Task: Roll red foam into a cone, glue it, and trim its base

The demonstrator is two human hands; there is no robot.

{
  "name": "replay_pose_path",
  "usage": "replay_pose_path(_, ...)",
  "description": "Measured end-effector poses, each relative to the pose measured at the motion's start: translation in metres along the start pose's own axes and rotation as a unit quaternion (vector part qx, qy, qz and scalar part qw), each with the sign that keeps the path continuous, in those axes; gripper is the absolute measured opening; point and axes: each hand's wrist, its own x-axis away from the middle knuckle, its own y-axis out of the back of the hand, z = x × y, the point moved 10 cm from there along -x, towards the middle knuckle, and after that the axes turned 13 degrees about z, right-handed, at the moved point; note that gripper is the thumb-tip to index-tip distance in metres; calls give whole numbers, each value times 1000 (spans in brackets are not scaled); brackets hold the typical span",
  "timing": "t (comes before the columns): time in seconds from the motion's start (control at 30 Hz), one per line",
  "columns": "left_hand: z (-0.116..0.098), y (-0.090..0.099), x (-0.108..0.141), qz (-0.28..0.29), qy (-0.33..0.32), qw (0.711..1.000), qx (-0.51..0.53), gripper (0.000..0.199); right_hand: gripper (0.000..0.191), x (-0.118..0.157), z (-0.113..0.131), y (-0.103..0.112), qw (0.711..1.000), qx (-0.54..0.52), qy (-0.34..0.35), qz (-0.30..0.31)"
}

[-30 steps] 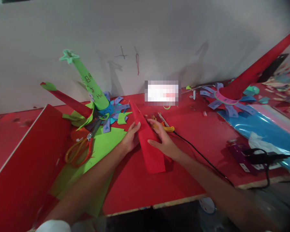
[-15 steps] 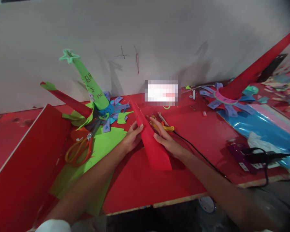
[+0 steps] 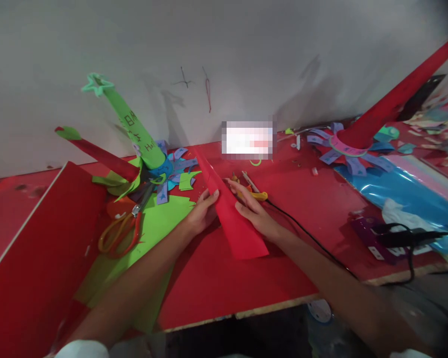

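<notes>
A red sheet (image 3: 239, 226), rolled into a long narrow cone, lies between my hands with its wide end toward me. My left hand (image 3: 204, 211) grips its left edge, thumb on top and the other fingers partly hidden underneath. On the right side, my right hand (image 3: 256, 211) holds the sheet with its thumb and fingers against the edge. Just beyond my right hand lies a yellow-handled tool (image 3: 259, 195) with a black cord. Orange-handled scissors (image 3: 121, 233) rest on green sheets (image 3: 153, 248) beside my left forearm.
A green cone (image 3: 136, 129) with a star top and a smaller red cone (image 3: 104, 156) stand at the left. A tall red cone (image 3: 388, 109) leans at the right, near blue film (image 3: 381, 199) and a purple power strip (image 3: 373, 238). A red board (image 3: 41, 248) is far left.
The wide end of the red sheet has opened flatter and spread a little to the right. Both hands keep their hold, and the view has shifted slightly.
</notes>
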Motion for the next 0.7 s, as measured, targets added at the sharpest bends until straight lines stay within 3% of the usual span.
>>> replay_pose_path(0.17, -4, 0, -1, -4, 7, 999, 31, 47, 44, 4, -9, 35, 997, 1, -13, -80)
replay_pose_path(0.27, -4, -4, -3, 14, 13, 999, 50, 44, 29, 10, 6, 63, 980, 156, -1, -125)
replay_pose_path(0.3, -3, -5, -3, 18, 16, 998, 52, 44, 25, 12, 14, 69, 958, 253, 0, -134)
replay_pose_path(0.37, -1, -5, -4, 20, 25, 998, 50, 45, 24, 13, 24, 69, 884, 450, -23, -123)
replay_pose_path(0.47, 1, -4, -3, 13, 38, 998, 39, 48, 27, 10, 18, 61, 787, 609, -70, -72)
replay_pose_path(0.57, 3, -3, -3, 14, 49, 998, 34, 49, 32, 9, 8, 53, 738, 667, -96, -35)
replay_pose_path(0.7, 3, -5, -3, 30, 50, 998, 29, 52, 45, 10, 0, 50, 708, 698, -103, -25)
